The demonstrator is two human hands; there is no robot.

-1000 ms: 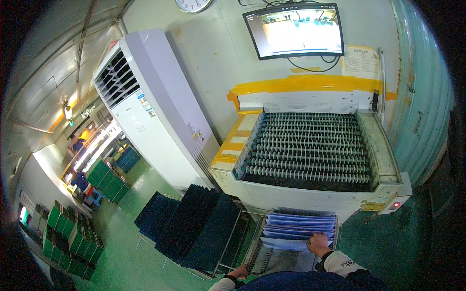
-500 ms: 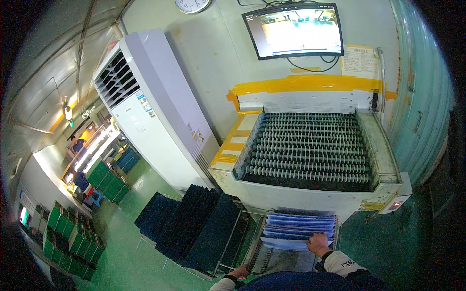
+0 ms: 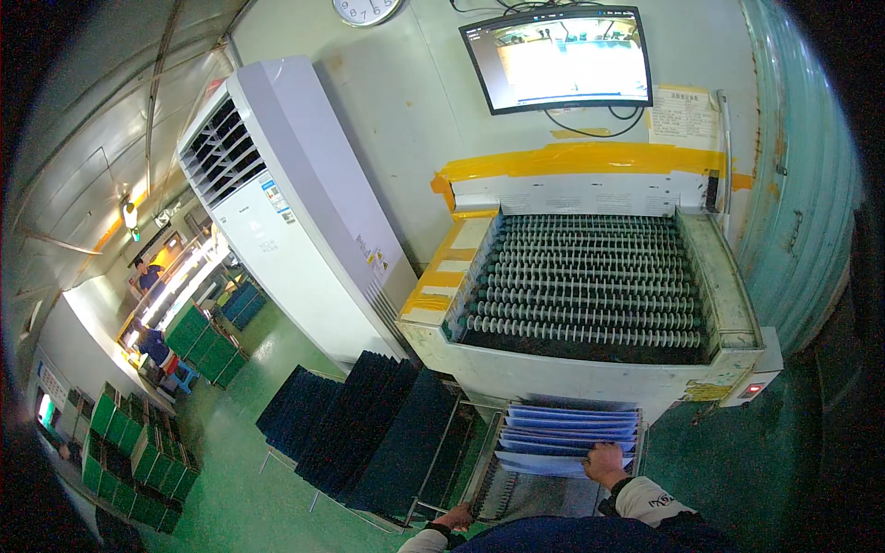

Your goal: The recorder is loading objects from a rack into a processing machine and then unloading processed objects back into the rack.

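Note:
A metal rack [image 3: 485, 453] with slotted sides stands below the roller machine. Several thin blue panels [image 3: 570, 426] stand on edge in it, one behind another, leaning slightly. My right hand [image 3: 605, 464] is closed over the right part of the nearest panel's top edge [image 3: 544, 464], its fingers curled. At the rack's near left corner my left hand [image 3: 454, 518] is closed around the frame; its fingertips are partly hidden. Between the nearest panel and my body the rack's slots show.
A machine with rows of disc rollers [image 3: 585, 286] rises ahead. Left of my rack, dark panels [image 3: 355, 429] fill another rack. A tall white air conditioner [image 3: 295, 203] stands behind it. Green stacks [image 3: 138, 456] and seated people [image 3: 155, 346] are farther left. A monitor [image 3: 558, 60] hangs above.
Both my hands and the blue panels stay in the same places. Far to the left, a seated person has shifted slightly.

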